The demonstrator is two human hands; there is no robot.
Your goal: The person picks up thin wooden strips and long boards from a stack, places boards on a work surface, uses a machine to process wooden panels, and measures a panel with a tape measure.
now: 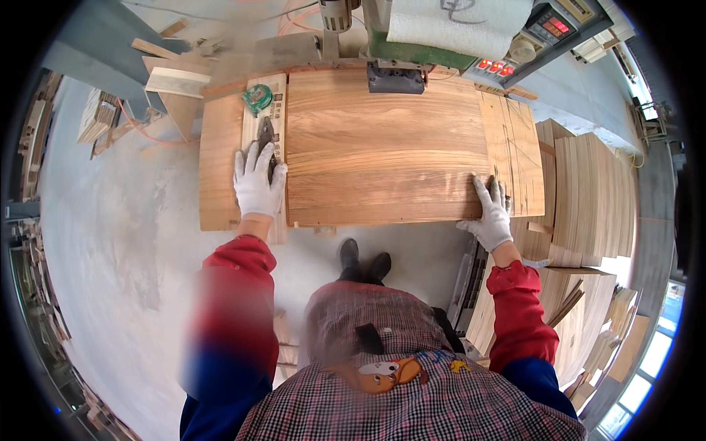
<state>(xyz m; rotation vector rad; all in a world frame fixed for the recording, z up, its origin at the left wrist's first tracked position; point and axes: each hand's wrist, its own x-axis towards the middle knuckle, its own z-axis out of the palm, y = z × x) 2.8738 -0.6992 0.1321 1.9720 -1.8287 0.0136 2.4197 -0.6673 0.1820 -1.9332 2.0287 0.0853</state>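
Note:
A wide wooden panel (382,158) with brown grain lies on the work surface in front of me. My left hand (257,182), in a white glove, rests left of the panel with its fingers stretched out. Dark pliers (265,132) lie by its fingertips, their handles partly hidden between index finger and thumb. Whether the hand grips them is unclear. A green tape measure (257,98) sits beyond the pliers on a pale printed strip (279,110). On the panel's near right corner lies my right hand (491,217), also gloved, fingers apart and thumb at the front edge.
A machine head with a dark block (396,79) hangs over the panel's far edge. Lit control displays (553,26) stand at the far right. Stacked wooden boards (592,195) rise on the right. A wooden offcut (176,82) lies at the far left.

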